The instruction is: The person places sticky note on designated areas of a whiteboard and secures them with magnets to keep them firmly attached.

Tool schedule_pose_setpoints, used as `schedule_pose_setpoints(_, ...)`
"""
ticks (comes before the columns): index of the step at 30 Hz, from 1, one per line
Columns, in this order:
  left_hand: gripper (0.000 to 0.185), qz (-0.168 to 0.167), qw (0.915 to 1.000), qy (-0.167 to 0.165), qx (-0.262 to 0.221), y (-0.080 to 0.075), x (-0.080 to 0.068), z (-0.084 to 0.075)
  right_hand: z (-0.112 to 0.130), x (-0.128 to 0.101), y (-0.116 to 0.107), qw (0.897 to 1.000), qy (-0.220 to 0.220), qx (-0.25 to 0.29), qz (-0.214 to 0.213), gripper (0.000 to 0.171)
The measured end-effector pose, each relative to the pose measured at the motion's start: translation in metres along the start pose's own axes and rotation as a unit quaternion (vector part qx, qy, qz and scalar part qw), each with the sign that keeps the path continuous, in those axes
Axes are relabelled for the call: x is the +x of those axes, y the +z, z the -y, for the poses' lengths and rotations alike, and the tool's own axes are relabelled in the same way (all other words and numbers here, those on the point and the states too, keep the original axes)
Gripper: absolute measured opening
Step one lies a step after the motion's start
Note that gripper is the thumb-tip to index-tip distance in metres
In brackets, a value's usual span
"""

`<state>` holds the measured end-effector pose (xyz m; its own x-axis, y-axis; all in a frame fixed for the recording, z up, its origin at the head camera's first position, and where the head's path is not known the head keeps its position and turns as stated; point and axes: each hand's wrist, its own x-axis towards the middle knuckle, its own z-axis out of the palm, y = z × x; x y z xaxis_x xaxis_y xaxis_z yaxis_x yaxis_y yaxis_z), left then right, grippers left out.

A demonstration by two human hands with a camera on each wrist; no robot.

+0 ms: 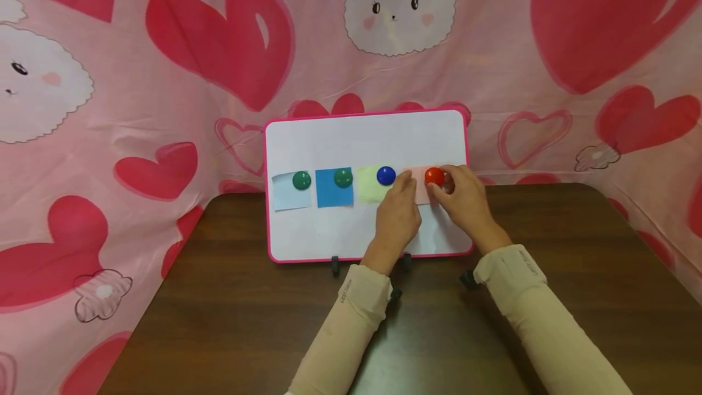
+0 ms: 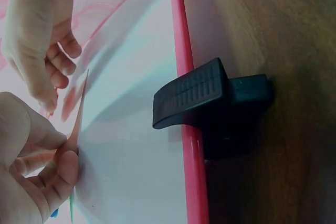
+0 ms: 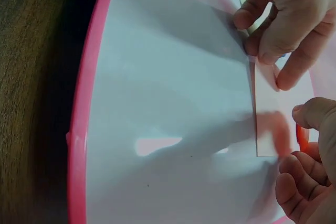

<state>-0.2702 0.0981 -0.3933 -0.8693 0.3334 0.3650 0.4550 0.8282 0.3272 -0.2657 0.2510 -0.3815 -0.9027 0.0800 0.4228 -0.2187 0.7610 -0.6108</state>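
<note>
On the whiteboard (image 1: pixel 329 233), a pink paper square (image 3: pixel 270 106) lies at the right end of a row of paper squares. My left hand (image 1: pixel 397 218) pinches this square near its left edge; the thumb and fingers meet at the paper in the left wrist view. A round red magnet (image 1: pixel 434 176) is between the thumb and forefinger of my right hand (image 1: pixel 466 200), over the pink square's upper right part. From the right wrist view, the magnet shows edge-on by the fingertips. Whether it touches the paper I cannot tell.
Green magnets (image 1: pixel 301 180) sit on a pale blue square (image 1: pixel 290 198) and a blue square (image 1: pixel 334 197). A blue magnet (image 1: pixel 386 175) is on a yellow-green square (image 1: pixel 368 191). Black clips (image 2: pixel 191 95) hold the board's lower edge above the brown table (image 1: pixel 230 322). A heart-patterned cloth (image 1: pixel 329 78) hangs behind.
</note>
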Motion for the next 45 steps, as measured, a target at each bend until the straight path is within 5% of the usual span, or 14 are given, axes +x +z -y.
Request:
schedule_pose_setpoints(32, 0.043, -0.003, 0.9999, 0.004, 0.011, 0.0, 0.0, -0.001, -0.002, -0.002, 0.009, 0.999, 0.0, -0.049, -0.014, 0.045)
schedule_pose_setpoints(45, 0.043, -0.016, 0.9996, 0.016, 0.016, -0.013, -0.011, 0.008, 0.006, -0.037, -0.003, 0.999, -0.026, -0.029, -0.014, 0.056)
